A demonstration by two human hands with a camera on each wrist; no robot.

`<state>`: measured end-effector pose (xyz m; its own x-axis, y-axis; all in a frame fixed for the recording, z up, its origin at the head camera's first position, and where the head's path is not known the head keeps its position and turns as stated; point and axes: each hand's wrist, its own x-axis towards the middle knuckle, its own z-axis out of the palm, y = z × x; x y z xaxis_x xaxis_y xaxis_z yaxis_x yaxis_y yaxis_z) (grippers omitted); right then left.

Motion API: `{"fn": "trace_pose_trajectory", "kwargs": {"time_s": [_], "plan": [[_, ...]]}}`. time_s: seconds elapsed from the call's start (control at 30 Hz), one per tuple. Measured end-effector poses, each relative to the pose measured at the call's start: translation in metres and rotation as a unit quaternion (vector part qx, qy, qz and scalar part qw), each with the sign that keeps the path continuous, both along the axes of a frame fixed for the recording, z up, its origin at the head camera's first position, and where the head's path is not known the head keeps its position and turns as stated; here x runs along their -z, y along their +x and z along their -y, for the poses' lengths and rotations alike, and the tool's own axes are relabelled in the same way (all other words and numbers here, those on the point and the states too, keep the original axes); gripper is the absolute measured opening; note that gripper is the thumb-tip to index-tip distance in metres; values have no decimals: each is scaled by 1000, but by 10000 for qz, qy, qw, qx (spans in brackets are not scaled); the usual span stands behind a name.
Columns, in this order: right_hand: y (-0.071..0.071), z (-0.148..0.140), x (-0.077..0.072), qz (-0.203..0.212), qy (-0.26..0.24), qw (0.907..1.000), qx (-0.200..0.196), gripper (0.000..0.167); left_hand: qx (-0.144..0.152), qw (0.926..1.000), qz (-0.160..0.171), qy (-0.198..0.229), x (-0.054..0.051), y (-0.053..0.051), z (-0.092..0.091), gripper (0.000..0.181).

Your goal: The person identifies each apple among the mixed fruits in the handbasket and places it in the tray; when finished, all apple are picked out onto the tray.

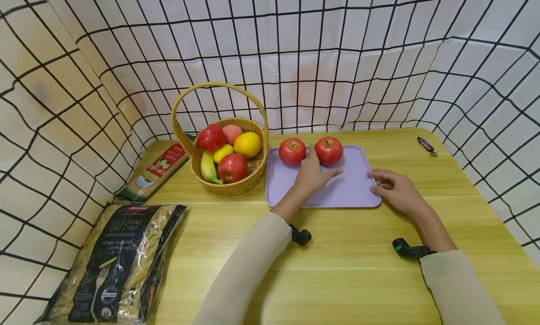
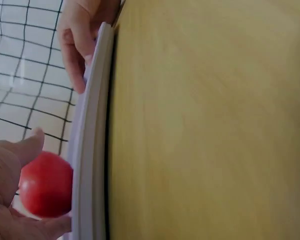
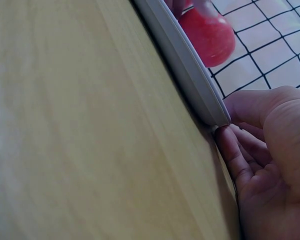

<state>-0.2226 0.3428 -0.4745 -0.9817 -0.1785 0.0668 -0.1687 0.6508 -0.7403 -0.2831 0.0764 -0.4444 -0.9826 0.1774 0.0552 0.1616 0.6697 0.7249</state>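
Two red apples [image 1: 292, 151] sit side by side near the back of a lilac tray [image 1: 354, 189]. My left hand [image 1: 311, 172] reaches over the tray, its fingers by the gap between the apples and its thumb spread in front of the right-hand apple [image 1: 329, 150]. In the left wrist view, thumb and fingers stand wide on either side of a red apple [image 2: 47, 185]; firm contact is not visible. At the tray's right edge, my right hand [image 1: 396, 191] pinches the rim, thumb above and fingers below in the right wrist view.
Left of the tray stands a wicker basket [image 1: 229, 190] of fruit with a tall handle. Behind it lies a red-labelled pack [image 1: 162, 168]; a pasta bag [image 1: 114, 264] is at front left. A small purple-wrapped item [image 1: 427, 146] lies far right. Grid-patterned walls enclose the table.
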Motion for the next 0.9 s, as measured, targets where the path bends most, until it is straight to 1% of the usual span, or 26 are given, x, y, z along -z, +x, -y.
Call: {"fn": "trace_pose_trajectory", "kwargs": {"time_s": [0.1,0.2,0.27,0.33,0.4,0.47,0.57,0.67,0.77,0.9], "plan": [[0,0,0,47,54,10000,17,45,391,9992,41,8,-4,9,15,108],[1,0,-1,80,63,9999,36,45,794,9967,-62,141,-9,17,31,101],[2,1,-2,84,43,9999,45,45,949,9948,-132,350,-14,23,41,97],[1,1,-3,69,22,10000,38,45,1021,9924,-223,642,-19,28,52,93],[0,1,-3,61,28,10000,18,45,1001,9911,-322,819,-25,33,63,88],[0,1,-2,69,34,10000,12,45,962,9906,-497,840,-32,36,74,85],[0,2,-2,100,59,9999,15,45,876,9904,-922,537,-40,40,93,82],[0,2,-3,116,90,9999,30,45,743,9883,-1319,194,-47,42,111,79],[1,2,-3,118,124,9998,43,45,553,9860,-1574,-26,-51,41,129,76],[1,2,-3,81,128,9999,30,45,258,9821,-1847,-273,-53,37,153,75]]}}
